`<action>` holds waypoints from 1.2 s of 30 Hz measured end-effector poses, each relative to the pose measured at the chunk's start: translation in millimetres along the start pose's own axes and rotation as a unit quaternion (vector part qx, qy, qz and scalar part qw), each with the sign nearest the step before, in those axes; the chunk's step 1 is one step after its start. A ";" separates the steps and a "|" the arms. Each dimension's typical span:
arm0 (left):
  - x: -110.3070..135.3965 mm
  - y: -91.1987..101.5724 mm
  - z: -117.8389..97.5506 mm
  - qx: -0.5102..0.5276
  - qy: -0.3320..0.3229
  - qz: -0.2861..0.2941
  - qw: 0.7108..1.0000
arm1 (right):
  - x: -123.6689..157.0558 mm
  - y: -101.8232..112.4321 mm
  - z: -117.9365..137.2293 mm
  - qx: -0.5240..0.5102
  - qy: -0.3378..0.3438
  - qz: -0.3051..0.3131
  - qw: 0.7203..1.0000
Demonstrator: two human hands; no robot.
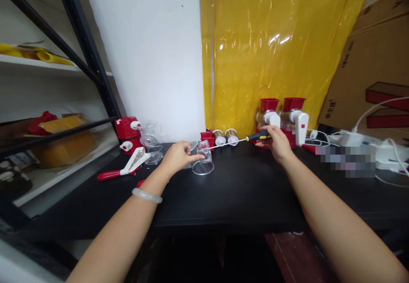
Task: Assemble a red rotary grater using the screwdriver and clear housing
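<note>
My left hand (pixel 183 157) is closed around a clear plastic housing (pixel 204 157), whose round rim faces down near the black tabletop. In my right hand (pixel 277 143) is a screwdriver (pixel 257 136) with a black and yellow handle. Its long metal shaft points left, and the tip overlaps the clear housing; I cannot tell whether it touches a screw. Behind the housing stand a red part (pixel 207 139) and two metal grater drums (pixel 231 136) with white ends. Further right, two assembled red and white rotary graters (pixel 294 119) stand side by side.
On the left are red bases (pixel 128 134), more clear housings (pixel 152 140) and a white crank arm with a red handle (pixel 110 174). White cables and chargers (pixel 351 138) lie at the right. A yellow plastic curtain (pixel 271 53) and a cardboard box (pixel 370 74) rise behind.
</note>
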State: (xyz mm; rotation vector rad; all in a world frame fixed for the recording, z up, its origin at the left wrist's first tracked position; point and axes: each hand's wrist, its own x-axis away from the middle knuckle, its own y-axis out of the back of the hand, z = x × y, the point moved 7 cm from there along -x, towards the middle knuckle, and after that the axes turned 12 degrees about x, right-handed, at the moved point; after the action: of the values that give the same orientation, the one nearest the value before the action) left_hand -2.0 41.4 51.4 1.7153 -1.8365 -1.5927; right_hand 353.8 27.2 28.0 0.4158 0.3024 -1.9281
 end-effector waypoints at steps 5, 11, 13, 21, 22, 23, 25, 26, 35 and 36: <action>0.5 1.5 -1.7 0.006 -0.007 -0.010 1.000 | 1.8 3.0 2.8 0.038 0.013 -0.012 0.999; 0.1 0.7 -0.8 0.008 -0.001 -0.007 1.000 | 0.1 -4.0 1.6 -0.036 -0.003 0.063 0.997; 0.7 1.1 -0.8 0.007 0.000 -0.011 1.000 | 0.7 -3.0 1.2 -0.012 -0.008 0.049 0.999; 2.4 0.3 -0.2 0.000 0.003 -0.010 1.000 | 0.3 -2.0 -4.3 -0.006 -0.024 0.025 0.999; 2.6 -0.2 -0.1 0.004 0.003 -0.012 1.000 | -0.1 -2.6 -5.4 -0.009 -0.031 0.030 0.999; 2.7 -0.5 -0.3 0.012 -0.001 -0.017 1.000 | -0.5 -2.8 -6.0 -0.004 -0.036 0.031 0.999; 3.0 -0.9 -0.4 0.037 -0.011 -0.031 0.999 | -1.0 -2.3 -5.9 0.015 -0.036 0.024 0.999; 3.0 -1.3 0.3 0.052 -0.012 -0.037 0.998 | -1.1 -2.0 -5.7 0.021 -0.035 0.019 0.999; 0.1 -7.4 11.1 0.109 0.012 -0.048 0.993 | -0.9 -4.2 -6.5 -0.013 -0.024 0.030 0.999; 0.0 -7.8 10.9 0.110 0.013 -0.047 0.993 | -0.7 -3.2 -5.7 -0.011 -0.019 0.025 0.999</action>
State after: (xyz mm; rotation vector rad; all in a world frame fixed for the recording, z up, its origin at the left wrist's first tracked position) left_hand -5.0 49.3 41.0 1.9296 -2.0125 -1.4378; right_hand 351.9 31.3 23.2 0.3679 0.2847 -1.8797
